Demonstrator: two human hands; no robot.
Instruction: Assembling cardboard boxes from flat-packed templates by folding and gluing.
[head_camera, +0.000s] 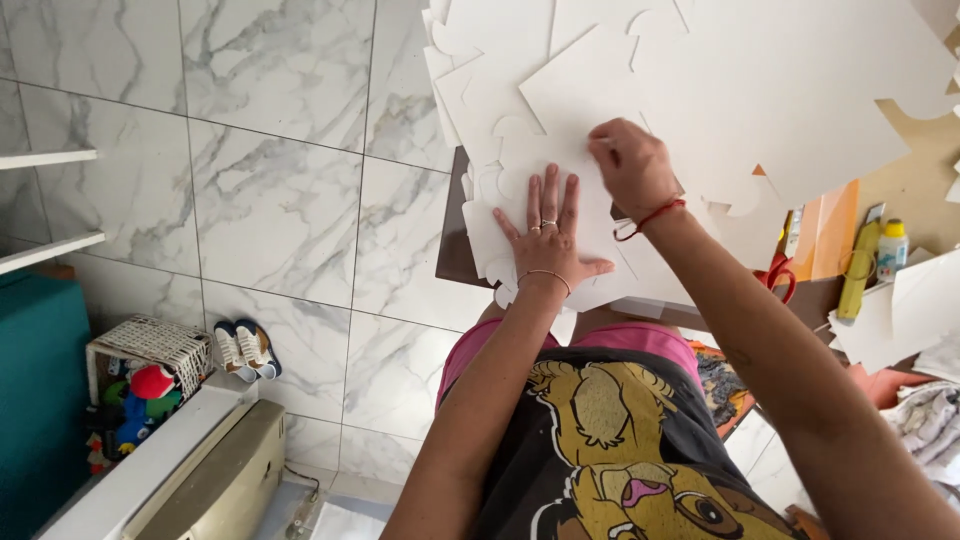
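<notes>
Many white card sheets (780, 90) with rounded cut-out notches lie overlapping on a dark brown table (455, 250). My left hand (545, 238) lies flat, palm down and fingers spread, on the lower white pieces (490, 235) near the table's edge; it wears rings and a thin bracelet. My right hand (630, 165), with a red string at the wrist, sits just beyond it. Its fingers are curled and pinched at the edge of a square white sheet (575, 90). Whether they also hold a small tool is hidden.
Red-handled scissors (778, 275), an orange sheet (825, 230), a yellow-green tube (858, 270) and a small yellow-capped bottle (892, 248) lie to the right. On the marble tile floor (280, 200) are small shoes (247, 348), a toy basket (150, 375) and a white cabinet (180, 470).
</notes>
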